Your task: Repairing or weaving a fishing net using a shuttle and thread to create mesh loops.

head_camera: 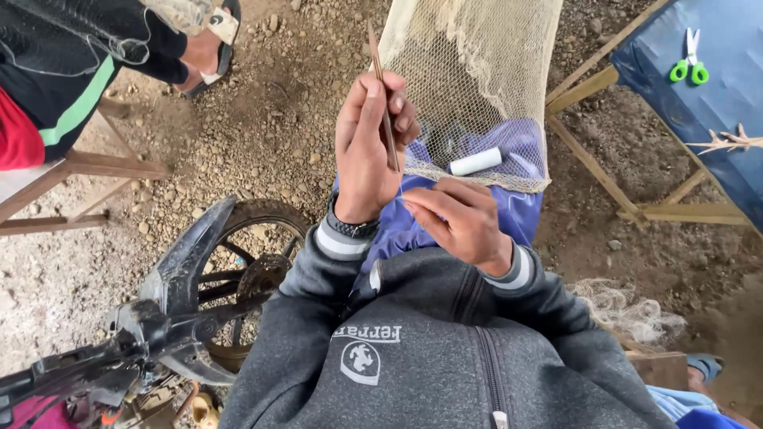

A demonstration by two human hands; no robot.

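Grey zip-front sweatshirt [445,357], worn by the person, fills the lower middle of the view, sleeves ending in striped cuffs. Left hand [367,151]: raised, back toward the camera, a dark watch [354,228] on the wrist; fingers [401,107] curled and pressed together around a thin brown netting needle [385,103], thumb closing on it, the needle standing nearly upright with its tip above the fingers and its lower end just beside the net's edge. Right hand [461,218]: lower and to the right, palm down over the lap; forefinger and thumb drawn together at the tip toward the left hand, apparently pinching a fine thread, though the thread itself is too thin to make out. Cream mesh net [477,71]: hangs from the top of the view down to the lap, its lower edge lying just above the right hand. White cylindrical spool [475,162]: lies behind the mesh on purple-blue cloth [517,210] across the lap. Motorcycle front wheel and dark mudguard [199,254]: lower left, on gravel ground [262,119]. Wooden bench frame [87,171]: left, with another person's dark, green-striped clothing [63,71] above it. Blue covered table [707,119]: upper right, bearing green-handled scissors [690,67]. Loose bundle of netting [628,310]: right, on the ground.
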